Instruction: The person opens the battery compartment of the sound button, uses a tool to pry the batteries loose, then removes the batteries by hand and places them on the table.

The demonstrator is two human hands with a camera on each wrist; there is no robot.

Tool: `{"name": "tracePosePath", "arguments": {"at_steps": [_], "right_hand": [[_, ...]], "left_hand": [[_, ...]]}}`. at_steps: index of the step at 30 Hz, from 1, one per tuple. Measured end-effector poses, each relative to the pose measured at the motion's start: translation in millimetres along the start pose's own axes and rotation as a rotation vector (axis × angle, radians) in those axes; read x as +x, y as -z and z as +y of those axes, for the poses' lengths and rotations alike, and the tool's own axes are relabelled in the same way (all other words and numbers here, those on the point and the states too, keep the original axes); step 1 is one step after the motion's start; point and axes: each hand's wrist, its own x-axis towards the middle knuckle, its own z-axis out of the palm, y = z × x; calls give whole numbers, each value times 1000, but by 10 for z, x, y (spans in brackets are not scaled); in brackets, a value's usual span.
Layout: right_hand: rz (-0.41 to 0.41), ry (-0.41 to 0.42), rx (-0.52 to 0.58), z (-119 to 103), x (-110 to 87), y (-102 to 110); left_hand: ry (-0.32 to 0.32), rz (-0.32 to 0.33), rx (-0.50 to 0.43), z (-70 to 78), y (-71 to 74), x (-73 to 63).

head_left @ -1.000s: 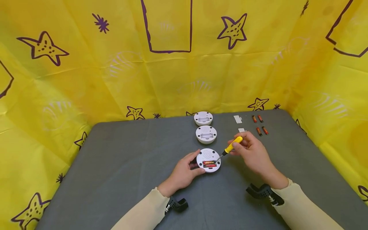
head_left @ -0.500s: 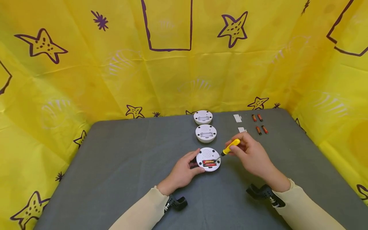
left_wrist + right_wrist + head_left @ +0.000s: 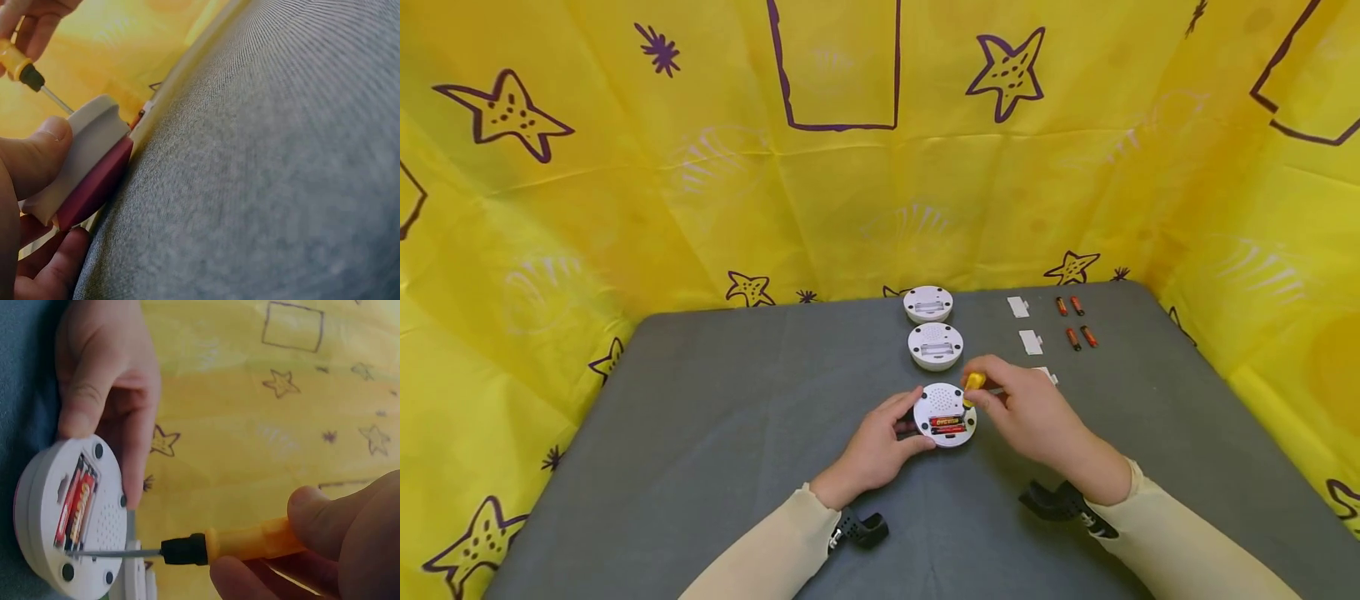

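Observation:
My left hand grips a round white device by its left side, thumb on the near rim. Its base faces up, with small dark feet, a speaker grille and an uncovered battery bay holding two red batteries. The left wrist view shows its dark pink lower body close over the table. My right hand holds a yellow-handled screwdriver between thumb and fingers. The metal shaft reaches the end of the battery bay, its tip right at the batteries' ends.
Behind the held device stand two similar white devices with bare battery bays. White battery covers lie to their right, one partly hidden by my right hand. Several red batteries lie farther right on the grey table. Yellow patterned cloth walls the back and sides.
My right hand has moved left, bringing the screwdriver from a slant to nearly upright over the battery bay. Another cover shows behind that hand. The left hand keeps its grip.

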Motion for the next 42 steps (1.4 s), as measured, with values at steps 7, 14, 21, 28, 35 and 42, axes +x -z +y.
{"name": "tracePosePath", "arguments": {"at_steps": [7, 14, 21, 28, 35, 42], "right_hand": [[40, -73, 48, 77, 26, -35], [156, -375, 546, 501, -164, -31], [270, -499, 856, 699, -301, -162], [337, -507, 1155, 768, -358, -257], [353, -561, 1289, 834, -414, -306], [357, -577, 1355, 839, -427, -313]], "left_hand": [[-9, 33, 9, 18, 17, 15], [0, 36, -53, 15, 8, 18], [28, 44, -112, 28, 2, 3], [39, 36, -95, 367, 102, -63], [55, 22, -96, 331, 103, -55], [72, 30, -101, 29, 29, -2]]}}
